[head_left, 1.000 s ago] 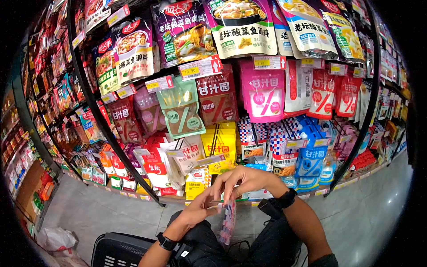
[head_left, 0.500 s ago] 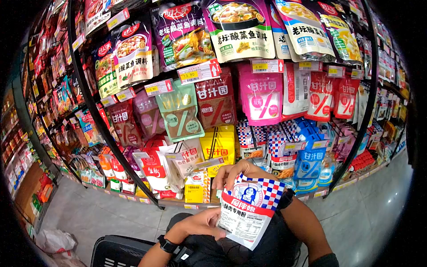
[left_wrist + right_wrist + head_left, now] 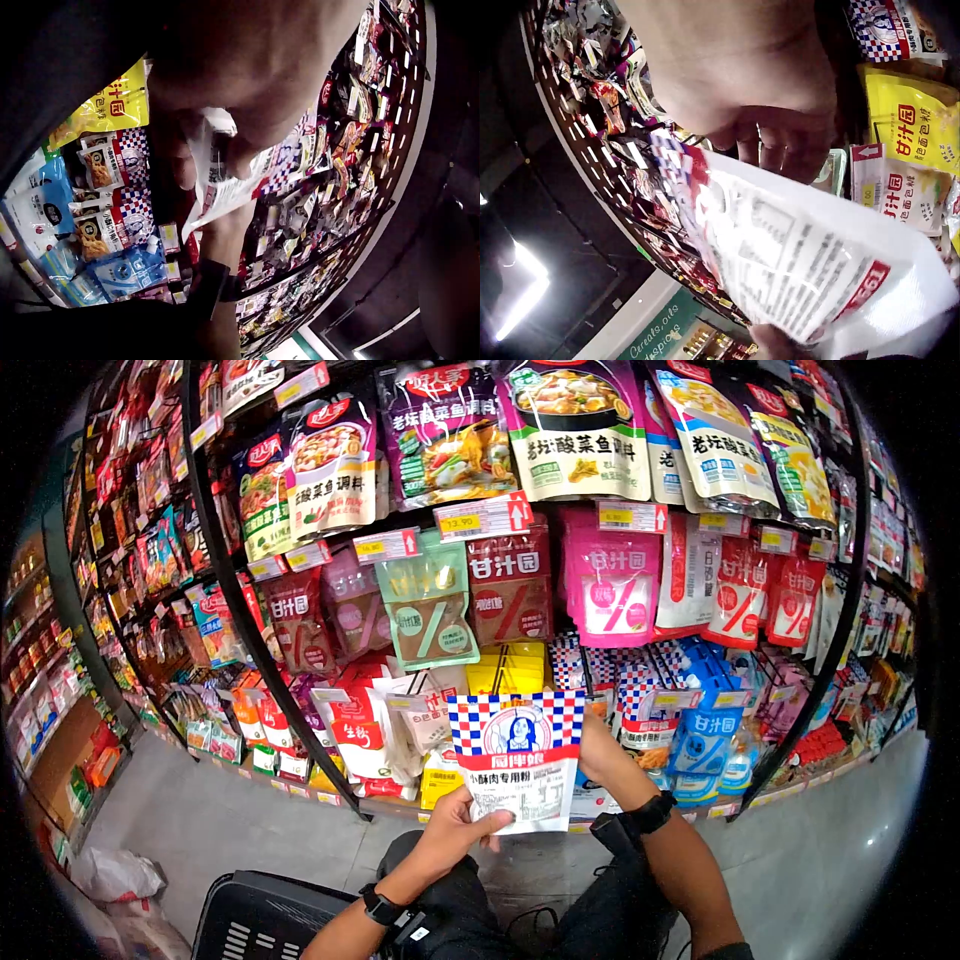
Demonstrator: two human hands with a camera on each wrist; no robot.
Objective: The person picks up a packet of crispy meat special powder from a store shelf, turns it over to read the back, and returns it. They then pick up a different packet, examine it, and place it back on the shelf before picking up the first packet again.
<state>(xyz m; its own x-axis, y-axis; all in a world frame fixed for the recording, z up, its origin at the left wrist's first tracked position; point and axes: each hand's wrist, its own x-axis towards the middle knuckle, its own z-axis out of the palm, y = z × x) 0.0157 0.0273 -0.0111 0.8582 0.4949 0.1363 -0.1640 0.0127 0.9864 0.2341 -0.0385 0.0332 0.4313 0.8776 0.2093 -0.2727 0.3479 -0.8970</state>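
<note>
A white powder packet [image 3: 520,800] with a blue-and-red checkered top faces the head camera, nearly upright in front of the lower shelf. My left hand [image 3: 455,835] pinches its lower left corner, thumb across the front. At its right edge is my right hand [image 3: 600,755], fingers hidden behind the packet in the head view. The right wrist view shows the right hand [image 3: 742,82] with curled fingers at the edge of the packet [image 3: 780,247], whose small print shows there. From the left wrist, the packet [image 3: 225,187] appears nearly edge-on under the left hand [image 3: 262,67].
Matching checkered packets [image 3: 640,715] hang on the lower rack beside blue bags [image 3: 700,730] and a yellow bag [image 3: 505,665]. Pouches [image 3: 575,445] fill the shelf above. A black basket [image 3: 265,920] stands at lower left; a whitish plastic bag [image 3: 118,875] lies on the floor.
The packet, edge-on and low at first, has been turned face toward the head camera, then raised and straightened. My right hand has shifted from its upper left to its right edge.
</note>
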